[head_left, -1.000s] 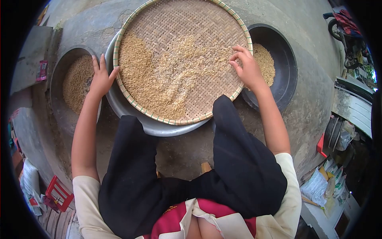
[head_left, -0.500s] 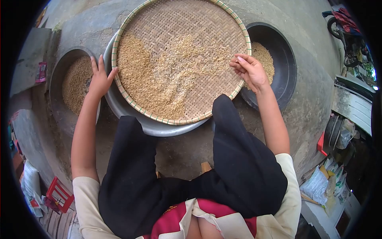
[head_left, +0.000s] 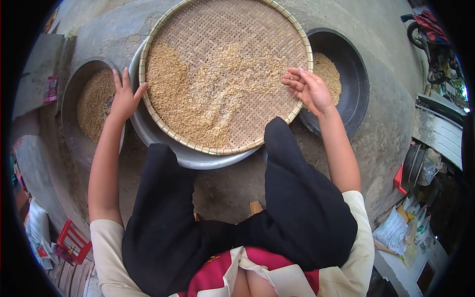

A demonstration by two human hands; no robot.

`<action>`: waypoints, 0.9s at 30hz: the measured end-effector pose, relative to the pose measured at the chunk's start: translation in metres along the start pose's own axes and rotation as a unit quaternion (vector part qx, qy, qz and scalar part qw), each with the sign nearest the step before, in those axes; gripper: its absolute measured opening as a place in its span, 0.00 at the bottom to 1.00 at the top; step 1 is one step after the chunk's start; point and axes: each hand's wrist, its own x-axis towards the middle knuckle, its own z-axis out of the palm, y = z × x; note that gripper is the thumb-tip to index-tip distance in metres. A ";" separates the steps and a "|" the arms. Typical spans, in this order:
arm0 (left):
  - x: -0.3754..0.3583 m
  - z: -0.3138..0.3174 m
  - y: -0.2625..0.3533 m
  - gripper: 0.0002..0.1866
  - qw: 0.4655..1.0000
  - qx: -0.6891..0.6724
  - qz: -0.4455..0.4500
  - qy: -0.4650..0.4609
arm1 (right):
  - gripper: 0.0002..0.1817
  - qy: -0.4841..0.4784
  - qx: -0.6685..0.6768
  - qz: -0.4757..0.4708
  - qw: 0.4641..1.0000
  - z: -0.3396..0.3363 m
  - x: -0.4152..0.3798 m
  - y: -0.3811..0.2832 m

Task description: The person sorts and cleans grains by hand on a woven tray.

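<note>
A round woven bamboo winnowing tray [head_left: 222, 22] rests on top of a wide metal basin [head_left: 198, 161]. Husked-looking rice grains [head_left: 166, 74] are heaped along its left and lower left, with a thinner layer across the middle. My left hand [head_left: 126, 99] is at the tray's left edge, fingers stretched and apart, the thumb against or very near the rim. Over the right part of the tray, my right hand [head_left: 312, 93] is held palm partly up, fingers loosely bent and thumb apart from them. No grain can be made out in it.
On the left stands a dark basin [head_left: 69, 106] of grain; on the right, a black basin [head_left: 354, 99] holds more grain. My knees [head_left: 279, 131] flank the tray's near side. A red plastic chair [head_left: 74, 242], bags [head_left: 393, 230] and a motorbike [head_left: 435, 44] lie further out.
My right hand has shifted slightly left, and its thumb and fingertips, pinched together before, have loosened. The left hand and the tray have stayed put.
</note>
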 end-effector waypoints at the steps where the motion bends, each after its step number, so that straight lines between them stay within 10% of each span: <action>1: 0.000 0.001 -0.001 0.44 1.000 0.000 0.000 0.000 | 0.18 -0.002 -0.004 0.000 1.000 -0.001 0.000 0.000; 22: 0.000 0.000 -0.001 0.44 1.000 0.006 0.005 0.002 | 0.22 0.087 0.036 -0.061 0.994 -0.064 -0.035 -0.018; 25: 0.000 0.001 -0.001 0.44 1.000 0.004 0.006 0.005 | 0.24 0.289 -0.211 -0.038 0.933 -0.072 -0.036 -0.012; 27: 0.000 -0.001 0.001 0.44 1.000 0.006 0.000 0.000 | 0.23 0.318 -0.733 -0.216 0.562 -0.070 -0.038 -0.005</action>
